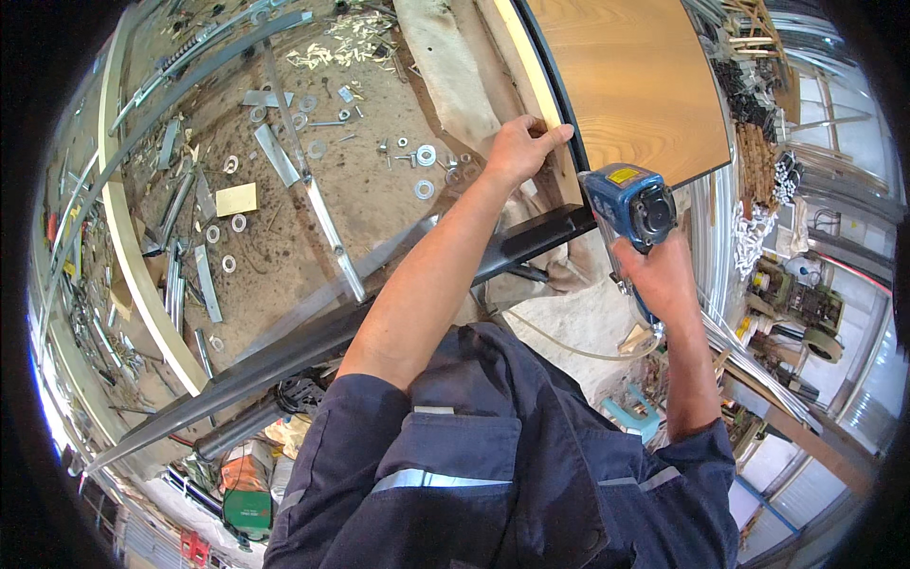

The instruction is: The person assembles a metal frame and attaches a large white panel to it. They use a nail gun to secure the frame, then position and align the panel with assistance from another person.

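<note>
In the head view, the right hand (661,275), right of the centre of the frame, is closed round the handle of a blue power tool (621,201). The tool's body bears a yellow label and its head lies beside the lower left corner of a wood-grain panel (645,85); whether its tip touches anything there cannot be told. A thin pale hose (607,357) curves leftward from near the foot of the handle.

The panel fills the upper middle-right of the frame. Along its left side run a black edging (556,81) and, next to that, a pale wooden strip (538,71). The left hand (521,152), just above the centre, rests at the lower end of these two, fingers bent and thumb stretched out toward the black edging; whether it grips them or only presses cannot be told.

A black bar (531,239) slants from the lower left up to the centre, passing under the left forearm and ending near the blue tool. The worktop (284,256) at left and upper centre carries washers (426,155), bolts, flat metal pieces (276,155), a yellow paper square (236,199) and a heap of pale slivers (346,47). A green and orange box (248,507) sits at lower left, and long metal rods (713,247) lie right of the panel and tool.
</note>
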{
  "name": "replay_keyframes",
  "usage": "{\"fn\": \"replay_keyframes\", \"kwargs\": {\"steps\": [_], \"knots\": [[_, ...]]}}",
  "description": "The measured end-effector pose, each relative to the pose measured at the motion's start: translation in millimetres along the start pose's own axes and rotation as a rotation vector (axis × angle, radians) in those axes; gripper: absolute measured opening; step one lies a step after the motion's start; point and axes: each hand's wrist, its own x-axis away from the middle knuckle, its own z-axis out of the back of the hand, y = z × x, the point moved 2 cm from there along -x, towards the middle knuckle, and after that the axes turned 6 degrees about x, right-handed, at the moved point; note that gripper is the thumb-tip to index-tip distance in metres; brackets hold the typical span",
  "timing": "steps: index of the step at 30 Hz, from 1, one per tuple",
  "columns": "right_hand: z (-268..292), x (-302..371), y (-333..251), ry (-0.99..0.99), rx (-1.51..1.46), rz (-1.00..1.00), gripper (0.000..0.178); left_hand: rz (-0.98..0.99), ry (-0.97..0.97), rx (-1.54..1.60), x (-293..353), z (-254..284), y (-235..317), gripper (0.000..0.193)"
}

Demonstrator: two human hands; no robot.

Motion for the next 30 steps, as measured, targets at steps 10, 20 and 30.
{"fn": "replay_keyframes", "kwargs": {"steps": [10, 20, 30], "knots": [[-1, 1, -6, 0.027, -0.131, 0.053, 0.024, -0.216, 0.378, -0.137, 24, 17, 29, 0.043], [75, -33, -53, -0.131, -0.519, 0.104, 0.026, -0.398, 0.430, -0.317, 185, 118, 85, 0.018], [103, -194, -187, -0.253, -0.299, 0.437, 0.027, -0.256, 0.973, -0.659, 294, 197, 42, 0.015]]}}
